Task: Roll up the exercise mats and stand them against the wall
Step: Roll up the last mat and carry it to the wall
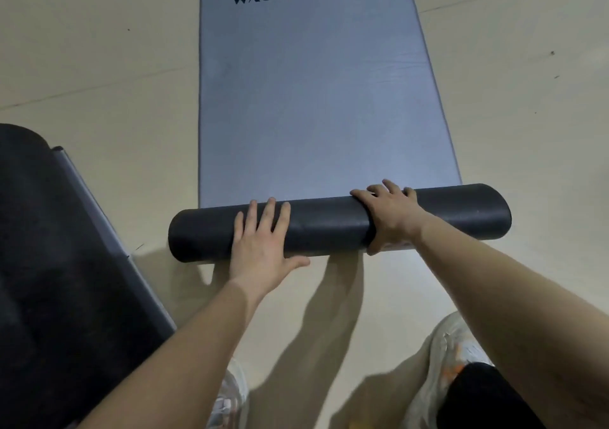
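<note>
A grey exercise mat (316, 99) with black "AVOCADO · GYM" lettering lies flat on the floor, stretching away from me. Its near end is rolled into a dark cylinder (329, 227) with the black underside outward. My left hand (263, 240) presses flat on the left part of the roll, fingers straight. My right hand (389, 217) grips the roll's right part, fingers curled over its far side and thumb under the near side.
A second mat (59, 263), dark side up with a grey edge and one end rolled, lies at the lower left. The floor (99, 66) is pale beige. My white shoes (451, 362) stand just behind the roll.
</note>
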The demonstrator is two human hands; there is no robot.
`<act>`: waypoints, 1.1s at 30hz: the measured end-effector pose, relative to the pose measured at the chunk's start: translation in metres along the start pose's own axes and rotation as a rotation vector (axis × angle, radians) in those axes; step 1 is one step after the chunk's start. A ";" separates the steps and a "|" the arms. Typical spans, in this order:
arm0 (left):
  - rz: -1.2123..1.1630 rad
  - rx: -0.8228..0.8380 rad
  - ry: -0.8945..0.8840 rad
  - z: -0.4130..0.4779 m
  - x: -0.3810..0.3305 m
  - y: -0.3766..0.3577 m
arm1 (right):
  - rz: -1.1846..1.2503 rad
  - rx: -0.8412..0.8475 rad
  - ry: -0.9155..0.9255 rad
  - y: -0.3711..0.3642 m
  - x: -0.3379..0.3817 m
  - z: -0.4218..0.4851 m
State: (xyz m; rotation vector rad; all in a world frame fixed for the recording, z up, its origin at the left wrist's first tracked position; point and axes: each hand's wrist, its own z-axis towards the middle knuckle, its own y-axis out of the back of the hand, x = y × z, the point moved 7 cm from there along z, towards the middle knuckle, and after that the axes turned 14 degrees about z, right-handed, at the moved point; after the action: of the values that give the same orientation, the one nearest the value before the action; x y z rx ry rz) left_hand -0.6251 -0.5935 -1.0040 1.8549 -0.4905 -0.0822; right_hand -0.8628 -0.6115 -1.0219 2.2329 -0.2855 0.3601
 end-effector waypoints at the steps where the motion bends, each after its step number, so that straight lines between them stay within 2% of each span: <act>1: 0.052 0.033 -0.022 0.007 -0.002 -0.005 | 0.001 -0.034 0.004 0.005 -0.001 0.002; 4: 0.024 0.025 -0.065 0.054 0.008 0.000 | -0.130 -0.330 0.026 0.005 -0.003 -0.013; 6: -0.059 0.074 -0.111 0.093 0.023 0.009 | -0.164 -0.406 0.026 -0.014 -0.006 -0.018; 8: -0.116 0.048 -0.123 0.111 0.031 0.018 | -0.193 -0.409 0.011 -0.012 -0.010 0.003; 11: -0.018 -0.148 -0.065 0.103 0.029 0.017 | -0.219 -0.383 0.006 0.027 -0.012 0.049; 13: 0.111 -0.102 -0.056 0.106 0.024 0.003 | -0.232 -0.292 0.034 0.047 -0.012 0.070; 17: 0.156 -0.070 -0.063 0.127 0.025 0.016 | -0.219 -0.189 0.025 0.063 -0.005 0.073; 19: 0.157 -0.013 -0.097 0.114 0.025 0.019 | -0.211 -0.105 0.006 0.056 0.004 0.061; 23: 0.141 0.205 -0.226 0.062 0.014 0.005 | -0.092 0.110 -0.039 0.011 0.009 0.013; 25: 0.116 0.290 -0.270 0.043 0.007 -0.001 | -0.076 0.057 -0.038 -0.016 0.012 -0.019; 28: -0.028 0.440 -0.248 0.048 0.014 0.002 | -0.137 -0.166 -0.069 -0.044 0.020 -0.063; 29: -0.074 0.480 -0.231 0.051 0.017 0.004 | -0.143 -0.170 -0.085 -0.051 0.020 -0.069; 31: -0.099 0.426 -0.169 0.045 0.022 0.011 | -0.133 -0.128 -0.099 -0.054 0.018 -0.063; 33: -0.028 0.132 -0.026 0.024 0.026 0.022 | -0.114 -0.153 -0.085 -0.036 0.015 -0.044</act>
State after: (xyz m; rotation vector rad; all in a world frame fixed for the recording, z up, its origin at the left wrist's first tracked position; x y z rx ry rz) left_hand -0.6152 -0.6299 -0.9872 1.9928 -0.4980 -0.0949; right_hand -0.8440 -0.5561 -1.0154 2.1055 -0.2217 0.1759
